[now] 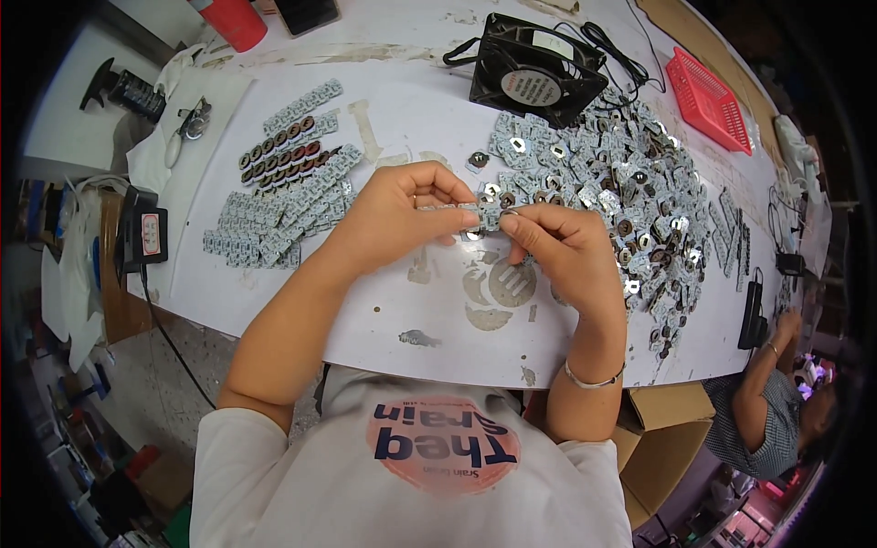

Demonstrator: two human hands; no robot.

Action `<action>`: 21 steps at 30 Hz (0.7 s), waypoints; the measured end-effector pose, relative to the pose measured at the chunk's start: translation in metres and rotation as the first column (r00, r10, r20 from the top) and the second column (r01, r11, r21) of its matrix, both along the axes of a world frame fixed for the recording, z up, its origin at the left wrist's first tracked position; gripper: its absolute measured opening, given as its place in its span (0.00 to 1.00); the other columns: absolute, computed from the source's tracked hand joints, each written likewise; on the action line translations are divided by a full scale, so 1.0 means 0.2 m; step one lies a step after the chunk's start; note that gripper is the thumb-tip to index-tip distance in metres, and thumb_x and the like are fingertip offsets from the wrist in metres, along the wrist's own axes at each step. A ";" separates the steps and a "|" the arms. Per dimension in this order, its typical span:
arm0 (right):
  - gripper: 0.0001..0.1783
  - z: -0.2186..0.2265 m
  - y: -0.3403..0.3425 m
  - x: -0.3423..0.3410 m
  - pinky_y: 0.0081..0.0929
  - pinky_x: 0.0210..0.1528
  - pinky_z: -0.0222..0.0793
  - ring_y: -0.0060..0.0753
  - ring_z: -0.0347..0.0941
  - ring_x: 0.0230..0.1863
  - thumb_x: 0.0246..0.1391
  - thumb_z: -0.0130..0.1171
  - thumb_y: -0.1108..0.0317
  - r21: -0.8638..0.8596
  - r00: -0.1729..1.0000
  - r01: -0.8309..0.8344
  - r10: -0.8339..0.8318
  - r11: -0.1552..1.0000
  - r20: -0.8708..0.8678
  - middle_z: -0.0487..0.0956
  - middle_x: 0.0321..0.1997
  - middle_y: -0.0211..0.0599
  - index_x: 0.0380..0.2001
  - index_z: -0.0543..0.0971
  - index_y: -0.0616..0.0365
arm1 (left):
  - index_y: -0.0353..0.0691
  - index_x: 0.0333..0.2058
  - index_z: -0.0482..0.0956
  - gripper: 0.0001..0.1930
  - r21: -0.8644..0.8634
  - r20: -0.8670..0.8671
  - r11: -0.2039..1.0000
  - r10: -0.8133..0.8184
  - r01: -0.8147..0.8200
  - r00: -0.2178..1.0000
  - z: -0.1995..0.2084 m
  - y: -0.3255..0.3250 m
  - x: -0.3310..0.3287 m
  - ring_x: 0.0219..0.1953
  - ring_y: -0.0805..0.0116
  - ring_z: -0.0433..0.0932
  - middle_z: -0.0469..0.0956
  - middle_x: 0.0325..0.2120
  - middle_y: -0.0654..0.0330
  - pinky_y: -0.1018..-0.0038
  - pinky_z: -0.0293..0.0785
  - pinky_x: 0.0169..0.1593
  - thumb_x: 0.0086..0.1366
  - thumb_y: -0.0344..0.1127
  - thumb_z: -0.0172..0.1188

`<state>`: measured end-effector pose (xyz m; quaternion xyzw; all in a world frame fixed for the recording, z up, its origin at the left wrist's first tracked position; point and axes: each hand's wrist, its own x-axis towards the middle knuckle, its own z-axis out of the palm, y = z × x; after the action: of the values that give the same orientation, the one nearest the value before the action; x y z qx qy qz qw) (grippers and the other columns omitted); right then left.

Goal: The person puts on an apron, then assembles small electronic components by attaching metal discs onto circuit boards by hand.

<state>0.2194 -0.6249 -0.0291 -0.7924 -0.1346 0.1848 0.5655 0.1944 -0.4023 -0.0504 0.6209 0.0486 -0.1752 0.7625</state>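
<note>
My left hand [406, 203] is closed around a short strip of small grey-white parts [491, 222], thumb on top. At the strip's right end, my right hand [565, 245] pinches with thumb and forefinger; a small dark rim shows at its fingertips, too little to name. Just right of my hands spreads a big heap of small grey-white parts [594, 173], some with shiny metal or dark round pieces. One loose dark round piece [478, 160] lies beyond my fingers. Left of my left hand lie stacked strips of similar parts [251, 224] and rows with brown rings [274, 157].
A black fan [539, 73] stands behind the heap, with a pink basket [708, 99] to its right. A black adapter [143, 228] and a spray bottle [132, 91] are at left, a red cup [236, 23] at the back. An open cardboard box [662, 447] and another person [763, 411] are at right.
</note>
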 end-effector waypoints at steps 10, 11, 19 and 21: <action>0.10 0.05 0.04 -0.02 0.14 0.19 0.54 0.09 0.60 0.17 0.61 0.57 0.65 0.264 0.905 0.018 0.096 0.964 -0.414 0.72 0.16 0.21 0.27 0.79 0.57 | 0.30 0.36 0.79 0.08 -0.247 -0.030 0.959 -0.153 0.141 0.988 0.00 0.04 -0.01 0.30 0.74 0.80 0.81 0.31 0.57 0.76 0.81 0.34 0.57 0.22 0.66; 0.10 0.05 0.06 -0.02 0.14 0.19 0.54 0.09 0.61 0.18 0.61 0.57 0.65 0.327 0.876 0.075 0.095 0.942 -0.473 0.72 0.16 0.21 0.28 0.78 0.57 | 0.31 0.37 0.79 0.08 -0.244 0.024 0.967 -0.077 0.080 0.997 0.00 0.03 -0.01 0.31 0.73 0.81 0.81 0.32 0.57 0.77 0.81 0.35 0.57 0.22 0.66; 0.11 -0.07 0.09 -0.02 0.16 0.23 0.55 0.11 0.61 0.21 0.62 0.55 0.64 0.120 0.990 0.136 -0.130 0.983 -0.058 0.70 0.19 0.20 0.28 0.76 0.59 | 0.35 0.37 0.83 0.09 0.287 0.585 0.930 0.017 -0.228 0.811 -0.01 -0.05 -0.02 0.35 0.73 0.81 0.83 0.32 0.60 0.78 0.77 0.40 0.56 0.25 0.67; 0.11 -0.08 0.09 -0.02 0.16 0.23 0.55 0.11 0.61 0.22 0.62 0.55 0.64 0.101 0.995 0.100 -0.100 0.990 -0.011 0.70 0.20 0.20 0.29 0.76 0.59 | 0.35 0.34 0.84 0.07 0.362 0.600 0.880 0.032 -0.308 0.799 0.00 -0.06 -0.03 0.35 0.71 0.82 0.83 0.32 0.57 0.77 0.76 0.40 0.55 0.25 0.67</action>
<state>0.2161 -0.6071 -0.0442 -0.7678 -0.1024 0.1514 0.6141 0.1879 -0.4153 -0.0501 0.7936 -0.0892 0.1082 0.5921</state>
